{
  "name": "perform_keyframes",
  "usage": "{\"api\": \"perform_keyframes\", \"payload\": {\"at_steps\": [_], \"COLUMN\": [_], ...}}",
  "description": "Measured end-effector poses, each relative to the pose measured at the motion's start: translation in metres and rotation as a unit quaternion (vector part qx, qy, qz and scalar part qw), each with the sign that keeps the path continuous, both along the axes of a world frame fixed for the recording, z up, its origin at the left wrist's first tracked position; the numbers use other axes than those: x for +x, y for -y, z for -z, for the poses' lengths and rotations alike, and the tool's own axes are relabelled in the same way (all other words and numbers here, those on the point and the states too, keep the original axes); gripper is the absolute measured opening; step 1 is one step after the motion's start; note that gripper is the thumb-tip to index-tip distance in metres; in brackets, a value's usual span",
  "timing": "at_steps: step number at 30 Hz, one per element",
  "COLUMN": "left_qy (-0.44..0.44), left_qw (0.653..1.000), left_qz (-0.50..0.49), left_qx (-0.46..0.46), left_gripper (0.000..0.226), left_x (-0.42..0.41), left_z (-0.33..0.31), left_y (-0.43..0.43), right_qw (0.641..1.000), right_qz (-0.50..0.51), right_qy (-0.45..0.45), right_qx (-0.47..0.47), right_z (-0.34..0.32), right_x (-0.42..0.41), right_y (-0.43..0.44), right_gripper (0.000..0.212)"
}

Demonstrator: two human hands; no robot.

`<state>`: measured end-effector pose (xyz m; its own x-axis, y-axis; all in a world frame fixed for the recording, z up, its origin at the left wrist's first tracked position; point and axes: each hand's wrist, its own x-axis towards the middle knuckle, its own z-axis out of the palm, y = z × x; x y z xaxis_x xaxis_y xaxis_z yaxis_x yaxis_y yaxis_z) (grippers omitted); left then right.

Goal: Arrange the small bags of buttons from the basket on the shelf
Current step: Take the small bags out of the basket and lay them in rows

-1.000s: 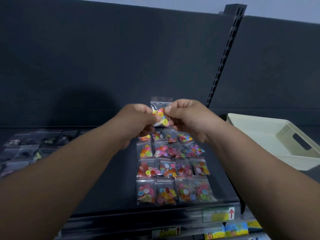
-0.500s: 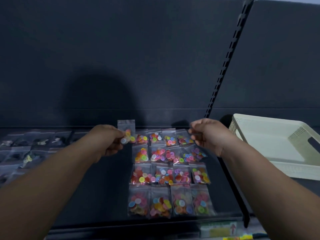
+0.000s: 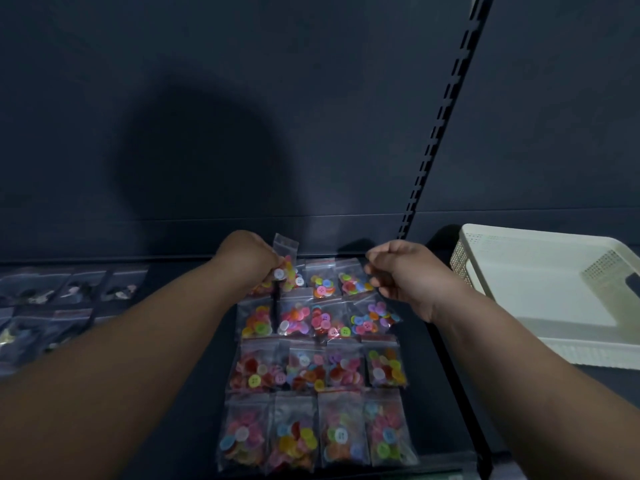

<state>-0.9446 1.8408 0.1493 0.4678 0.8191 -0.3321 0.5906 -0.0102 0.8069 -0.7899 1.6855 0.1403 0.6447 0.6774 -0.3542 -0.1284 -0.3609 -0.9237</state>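
left hand point(image 3: 251, 259) is pinching a little clear zip bag of buttons point(image 3: 286, 263), crinkly plastic, upright at the far-left corner of the bag grid point(image 3: 317, 362); right hand point(image 3: 398, 271) loosely curled, holding nothing I can see; cream perforated plastic basket point(image 3: 540, 296) just right of it

A dark back panel point(image 3: 242, 116) rises behind everything, with a shadow cast on it. A slotted metal upright point(image 3: 440, 126) runs slantwise down it. At far left lie dim packets of dark items point(image 3: 69, 292), in rows.
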Motion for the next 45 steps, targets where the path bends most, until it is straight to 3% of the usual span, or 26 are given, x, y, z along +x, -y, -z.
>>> {"api": "perform_keyframes", "payload": {"at_steps": [4, 7, 9, 11, 14, 18, 27, 35, 45], "left_qy": [-0.054, -0.116, -0.161, -0.202, -0.214, -0.201, -0.146, -0.136, -0.163], "left_qw": [0.998, 0.990, 0.977, 0.960, 0.944, 0.935, 0.945, 0.948, 0.947], "left_qz": [0.021, 0.040, 0.064, 0.083, 0.092, 0.089, 0.062, 0.037, 0.013], "left_qx": [0.018, 0.072, 0.124, 0.174, 0.232, 0.277, 0.287, 0.285, 0.278], "left_gripper": [0.005, 0.018, 0.015, 0.015, 0.014, 0.017, 0.016, 0.016, 0.013], "left_x": [0.018, 0.024, 0.024, 0.022, 0.020, 0.011, -0.023, -0.036, -0.042], "left_z": [0.014, 0.024, 0.026, 0.026, 0.025, 0.022, 0.014, 0.012, 0.013], "left_y": [-0.004, -0.005, -0.002, 0.002, 0.009, 0.015, 0.027, 0.047, 0.052], "right_qw": [1.000, 0.986, 0.942, 0.878, 0.836, 0.831, 0.873, 0.882, 0.885], "right_qz": [-0.009, -0.033, -0.080, -0.117, -0.147, -0.159, -0.178, -0.189, -0.200], "right_qy": [0.025, 0.153, 0.309, 0.437, 0.498, 0.495, 0.379, 0.358, 0.339], "right_qx": [-0.013, -0.050, -0.104, -0.156, -0.179, -0.198, -0.252, -0.241, -0.250], "right_z": [0.003, 0.006, 0.006, 0.007, 0.009, 0.012, 0.022, 0.025, 0.023], "right_x": [0.004, 0.008, 0.009, 0.008, 0.007, 0.009, 0.008, 0.008, 0.003], "right_y": [-0.001, 0.002, 0.005, 0.007, 0.010, 0.018, 0.035, 0.033, 0.032], "right_gripper": [0.019, 0.017, 0.009, 0.017, 0.028, 0.033, 0.038, 0.019, 0.019]}}
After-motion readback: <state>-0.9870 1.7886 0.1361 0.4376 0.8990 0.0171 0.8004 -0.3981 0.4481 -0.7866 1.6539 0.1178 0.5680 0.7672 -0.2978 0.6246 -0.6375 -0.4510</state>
